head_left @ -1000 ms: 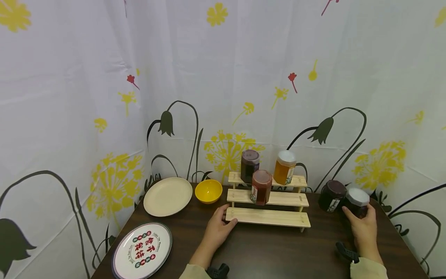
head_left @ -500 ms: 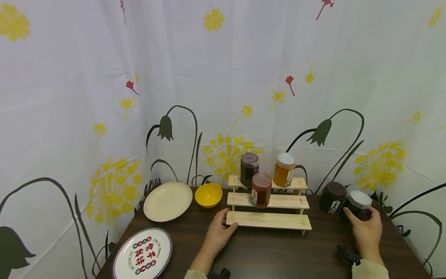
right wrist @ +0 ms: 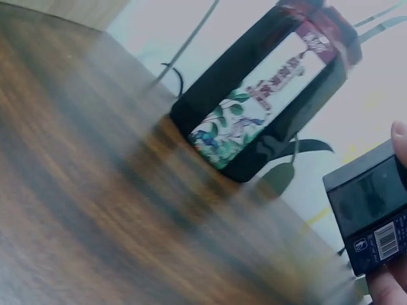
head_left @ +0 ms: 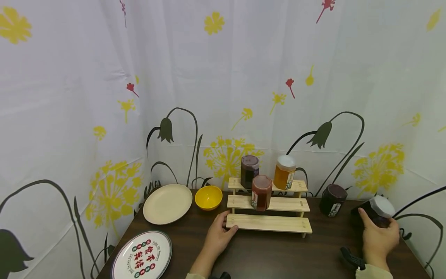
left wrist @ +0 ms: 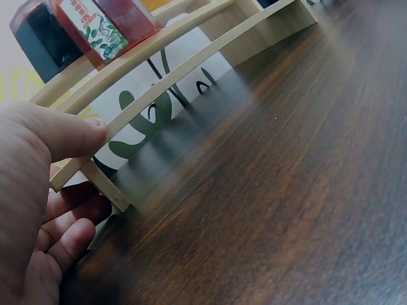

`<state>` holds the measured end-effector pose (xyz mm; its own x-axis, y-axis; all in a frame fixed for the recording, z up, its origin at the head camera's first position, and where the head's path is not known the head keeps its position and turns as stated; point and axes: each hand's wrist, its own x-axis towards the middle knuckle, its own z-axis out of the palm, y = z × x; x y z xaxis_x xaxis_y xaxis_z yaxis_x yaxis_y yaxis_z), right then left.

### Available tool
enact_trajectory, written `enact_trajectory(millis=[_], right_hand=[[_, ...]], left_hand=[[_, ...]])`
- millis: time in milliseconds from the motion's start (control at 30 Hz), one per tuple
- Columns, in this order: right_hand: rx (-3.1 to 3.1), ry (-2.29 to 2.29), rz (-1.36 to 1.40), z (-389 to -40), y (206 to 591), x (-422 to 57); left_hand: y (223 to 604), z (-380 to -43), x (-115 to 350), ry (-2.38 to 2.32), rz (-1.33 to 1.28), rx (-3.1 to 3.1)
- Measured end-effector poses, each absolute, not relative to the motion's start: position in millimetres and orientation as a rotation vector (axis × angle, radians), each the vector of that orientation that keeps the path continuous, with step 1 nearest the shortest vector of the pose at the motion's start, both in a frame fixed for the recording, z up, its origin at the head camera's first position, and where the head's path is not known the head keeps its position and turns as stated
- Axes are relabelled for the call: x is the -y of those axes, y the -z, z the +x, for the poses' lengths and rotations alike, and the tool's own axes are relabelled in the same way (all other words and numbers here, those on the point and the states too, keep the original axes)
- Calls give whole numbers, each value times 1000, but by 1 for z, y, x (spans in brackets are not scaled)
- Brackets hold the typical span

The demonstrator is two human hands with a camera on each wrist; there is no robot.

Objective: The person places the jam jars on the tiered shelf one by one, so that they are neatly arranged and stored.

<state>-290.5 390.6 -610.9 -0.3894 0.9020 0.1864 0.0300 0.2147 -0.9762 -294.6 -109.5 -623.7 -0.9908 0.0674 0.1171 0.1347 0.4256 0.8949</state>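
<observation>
My left hand (head_left: 217,234) pinches the left end of the lowest step of a three-tier wooden rack (head_left: 268,223). In the left wrist view the thumb lies on the step, with the fingers curled by its leg. My right hand (head_left: 379,238) grips a dark jar with a white lid (head_left: 373,211), tilted, near the table's right edge. Its barcode label shows in the right wrist view. To its left stands a dark-lidded jar (head_left: 333,200), upright on the table. On the rack are a red jar (head_left: 261,192), a dark purple jar (head_left: 249,171) and a golden jar (head_left: 284,172).
Left of the rack sit a yellow bowl (head_left: 208,197) and a cream oval plate (head_left: 167,204). Nearer on the left lies a white plate with red lettering (head_left: 142,255). A flower-printed curtain (head_left: 223,77) hangs right behind the brown table (head_left: 278,255).
My right hand has carried the white-lidded jar to the right, away from the dark-lidded jar, and the jar has tipped over to a slant. The left hand keeps its place on the rack.
</observation>
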Motion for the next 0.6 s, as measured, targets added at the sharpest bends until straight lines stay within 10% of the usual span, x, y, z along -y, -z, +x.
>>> enact_trajectory(millis=[600], right_hand=[[1522, -1336, -685, -278, 566, -387]], left_hand=[[624, -296, 110, 1614, -181, 2623]])
